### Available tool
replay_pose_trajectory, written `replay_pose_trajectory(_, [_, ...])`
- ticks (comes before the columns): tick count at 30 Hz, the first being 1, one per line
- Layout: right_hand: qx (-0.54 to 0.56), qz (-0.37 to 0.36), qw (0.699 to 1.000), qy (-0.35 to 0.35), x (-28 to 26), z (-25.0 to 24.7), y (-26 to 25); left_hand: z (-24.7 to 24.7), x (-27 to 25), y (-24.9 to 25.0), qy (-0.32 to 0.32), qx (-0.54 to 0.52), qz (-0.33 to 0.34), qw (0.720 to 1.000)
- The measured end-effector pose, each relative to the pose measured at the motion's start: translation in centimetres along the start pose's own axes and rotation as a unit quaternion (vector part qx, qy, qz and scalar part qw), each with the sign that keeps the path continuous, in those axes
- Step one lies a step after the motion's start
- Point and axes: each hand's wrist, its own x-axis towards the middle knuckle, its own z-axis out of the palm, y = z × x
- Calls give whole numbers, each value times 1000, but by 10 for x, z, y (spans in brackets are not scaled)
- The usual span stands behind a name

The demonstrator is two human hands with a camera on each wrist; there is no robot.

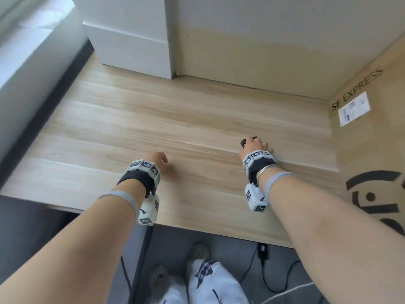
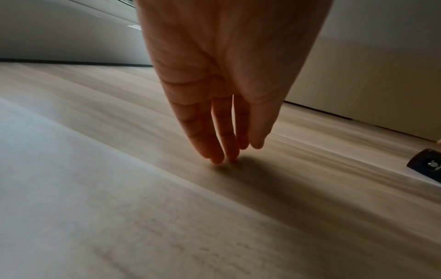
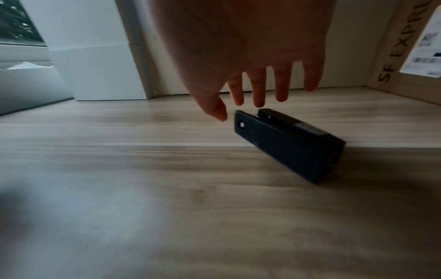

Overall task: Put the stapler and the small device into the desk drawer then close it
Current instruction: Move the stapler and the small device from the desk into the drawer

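From the head view the stapler (image 1: 243, 142) is nearly all hidden beneath the right hand (image 1: 256, 148), with only a dark corner showing at the hand's left edge; the right wrist view shows it whole, a black stapler (image 3: 288, 143) lying on the wooden bench (image 3: 143, 169), well to the right side and about midway between near and far edge. In that view the right hand (image 3: 250, 56) hovers just over it with its fingers (image 3: 259, 90) straight and spread apart, the thumb tip close to the stapler's far-left end but not clearly touching. The stapler's long axis runs diagonally, one end with a small round rivet pointing far and left, the other end near and right. The left wrist view catches just that riveted end (image 2: 427, 166) at its right border. It also shows the left hand (image 2: 214, 75) with straight fingers (image 2: 210, 143) held together, tips at or just touching the bench, holding nothing. The head view alone shows a cardboard box (image 1: 372, 150) marked SF EXPRESS standing at the right end of the bench.
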Motion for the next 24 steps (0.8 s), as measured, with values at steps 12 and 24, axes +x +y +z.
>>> replay_pose_trajectory(12, [108,75,989,-62,40,3,10,8,17,10,36,18,-12,999])
replay_pose_trajectory(24, [104,-54,992,-55,-24,12,-44,10,-13,-21,27,2,-2,1000])
